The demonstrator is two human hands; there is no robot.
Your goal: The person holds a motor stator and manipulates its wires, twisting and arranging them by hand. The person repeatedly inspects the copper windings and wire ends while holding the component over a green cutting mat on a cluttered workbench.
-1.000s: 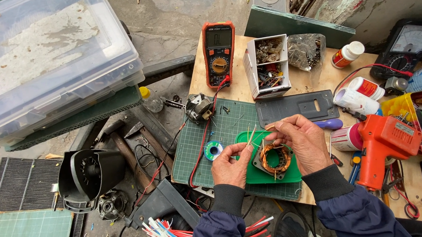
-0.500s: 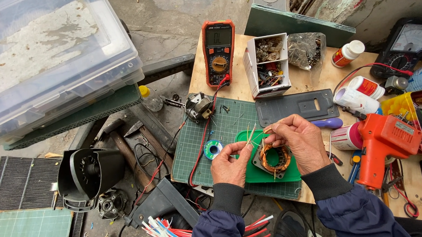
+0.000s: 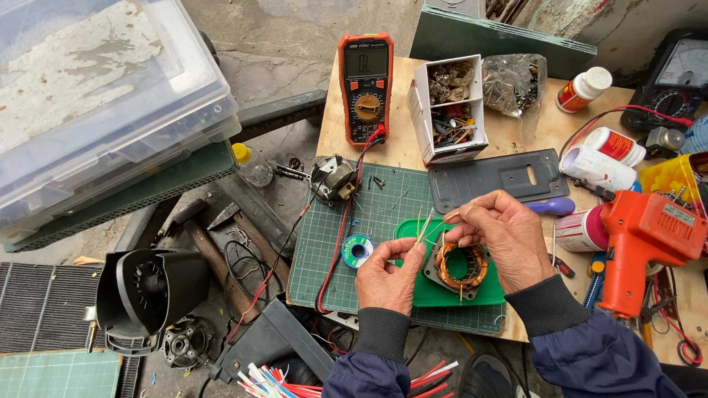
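— What is seen at lower centre of the frame?

— A stator (image 3: 460, 268) with copper windings is seen there, laid on a green tray (image 3: 458, 293) that rests on a cutting mat (image 3: 380, 222).

— How is it handled?

— Its left edge is touched by the left hand (image 3: 387, 277), whose thumb and forefinger are pinched together on thin pale wires (image 3: 423, 223) that stick up above the tray. The right hand (image 3: 499, 235) is curled over the stator's upper right, its fingertips closed on a wire end just above the windings.

— What is found around it?

— A small solder spool (image 3: 358, 249) is placed on the mat just left of the left hand. An orange multimeter (image 3: 366, 87) is set at upper centre, with red and black leads run down across the mat. A white parts box (image 3: 449, 107) is seen beside the meter, and an orange solder gun (image 3: 639, 239) at the right. A black fan housing (image 3: 143, 294) is found at lower left, and a clear bin (image 3: 78, 101) at upper left.
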